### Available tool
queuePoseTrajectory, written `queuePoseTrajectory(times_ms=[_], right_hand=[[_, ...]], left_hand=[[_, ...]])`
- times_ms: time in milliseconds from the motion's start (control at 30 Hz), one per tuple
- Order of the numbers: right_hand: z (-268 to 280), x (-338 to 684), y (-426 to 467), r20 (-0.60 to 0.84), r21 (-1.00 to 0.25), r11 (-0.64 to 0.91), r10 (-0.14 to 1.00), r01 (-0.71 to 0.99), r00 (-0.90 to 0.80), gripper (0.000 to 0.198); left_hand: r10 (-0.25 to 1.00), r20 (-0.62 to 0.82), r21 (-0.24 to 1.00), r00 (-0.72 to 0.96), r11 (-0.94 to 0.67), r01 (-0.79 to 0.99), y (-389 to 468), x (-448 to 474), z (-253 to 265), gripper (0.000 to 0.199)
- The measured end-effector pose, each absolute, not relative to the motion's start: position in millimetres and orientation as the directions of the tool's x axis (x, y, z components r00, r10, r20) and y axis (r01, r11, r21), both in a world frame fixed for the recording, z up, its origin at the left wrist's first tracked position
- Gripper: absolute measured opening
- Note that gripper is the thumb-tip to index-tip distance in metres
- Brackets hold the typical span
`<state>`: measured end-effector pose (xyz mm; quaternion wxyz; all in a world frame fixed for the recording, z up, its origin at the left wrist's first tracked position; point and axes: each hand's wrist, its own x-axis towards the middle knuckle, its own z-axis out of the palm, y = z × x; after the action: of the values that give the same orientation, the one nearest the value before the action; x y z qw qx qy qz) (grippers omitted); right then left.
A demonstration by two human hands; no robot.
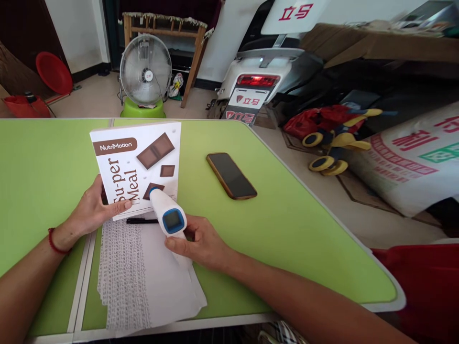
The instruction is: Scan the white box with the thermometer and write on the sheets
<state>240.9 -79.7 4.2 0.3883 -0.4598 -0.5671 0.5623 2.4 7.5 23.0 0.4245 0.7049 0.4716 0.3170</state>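
My left hand [93, 206] grips the lower left edge of a white box [124, 143] printed "NutriMotion Su-per Meal", thumb across its front, holding it upright and slightly tilted. My right hand [202, 242] is wrapped around the handle of a white and blue infrared thermometer [161, 205]. Its nose points at the box's lower right front; whether they touch I cannot tell. The thermometer's small screen [173, 220] faces me and looks dark. Under both lie sheets of paper [168, 282] with handwriting down their left side. A black pen [141, 220] rests on the sheets, partly behind the thermometer.
A phone [232, 176] in a brown case lies on the green table [287, 248] to the right. Beyond the table stand a fan [146, 71] on a green stool and a white scooter [256, 79]. A large printed sack [412, 162] leans at the right.
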Motion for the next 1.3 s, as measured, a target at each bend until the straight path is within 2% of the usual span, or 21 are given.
queuePoseTrajectory(times_ms=[200, 433, 600, 700, 767, 833, 933, 1033, 1167, 1233, 1300], right_hand=[[5.9, 238.6, -79.4, -0.116, -0.993, -0.119, 0.945, 0.008, -0.305, 0.037], [5.9, 239.2, -79.0, -0.095, -0.993, -0.111, 0.944, -0.032, -0.316, 0.035], [2.9, 244.7, -79.3, 0.007, -0.998, 0.022, 0.969, 0.059, -0.246, 0.031], [0.9, 255.5, -72.2, 0.122, -0.958, 0.142, 0.988, 0.250, -0.096, 0.035], [-2.1, 267.0, -63.1, 0.169, -0.871, 0.152, 0.986, 0.468, -0.005, 0.039], [-6.7, 279.9, -52.4, 0.197, -0.712, 0.111, 0.979, 0.694, 0.045, 0.041], [-13.7, 295.9, -39.6, 0.180, -0.461, 0.026, 0.981, 0.887, 0.065, 0.041], [-17.6, 304.1, -34.1, 0.151, -0.314, -0.032, 0.985, 0.949, 0.083, 0.043], [-21.2, 308.7, -34.1, 0.174, -0.207, -0.019, 0.983, 0.978, 0.056, 0.041], [-22.9, 309.3, -35.7, 0.253, -0.151, 0.032, 0.967, 0.988, 0.007, 0.041], [-23.6, 307.1, -38.9, 0.412, -0.103, 0.119, 0.909, 0.988, -0.067, 0.039]], left_hand=[[0.921, 0.098, 0.889, 0.377, -0.251, 0.382, 9.2, -2.0, 19.7, 0.061], [0.928, 0.090, 0.876, 0.361, -0.246, 0.415, 9.2, -1.3, 25.2, 0.062], [0.943, 0.101, 0.904, 0.316, -0.219, 0.366, 6.1, 2.4, 26.5, 0.060], [0.955, 0.144, 0.903, 0.260, -0.234, 0.360, 10.1, -0.8, 24.4, 0.064], [0.962, 0.177, 0.894, 0.208, -0.245, 0.375, 16.2, -5.7, 22.5, 0.067], [0.968, 0.196, 0.881, 0.157, -0.244, 0.405, 23.4, -11.7, 20.5, 0.070], [0.967, 0.219, 0.874, 0.128, -0.253, 0.415, 33.0, -20.1, 18.0, 0.071], [0.961, 0.234, 0.882, 0.147, -0.273, 0.385, 37.8, -24.2, 16.6, 0.069], [0.962, 0.233, 0.880, 0.143, -0.271, 0.390, 37.8, -23.4, 15.9, 0.065], [0.959, 0.255, 0.864, 0.126, -0.284, 0.415, 36.3, -22.3, 15.1, 0.066], [0.934, 0.349, 0.808, 0.073, -0.339, 0.481, 34.5, -21.4, 14.2, 0.066]])
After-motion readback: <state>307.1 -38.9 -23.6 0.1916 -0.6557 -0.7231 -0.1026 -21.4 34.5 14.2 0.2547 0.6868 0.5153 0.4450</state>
